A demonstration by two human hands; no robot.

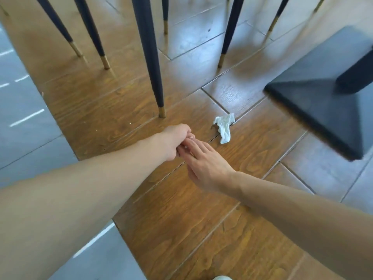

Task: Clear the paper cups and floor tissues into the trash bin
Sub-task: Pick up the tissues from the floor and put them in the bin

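White crumpled paper tissue (223, 126) lies on the brown wood-grain floor (125, 98), at two o'clock from both hands; left hand (175, 141) fisted closed, contents unclear, touching the right hand's (203, 160) extended, empty fingers.

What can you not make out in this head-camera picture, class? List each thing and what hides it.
- Head view: whatever the left hand holds, hidden by its curled fingers and the right hand.
- Trash bin and paper cups: outside the frame.
- Pale object: cut off by the bottom edge.
- Black base: near edge blurred.
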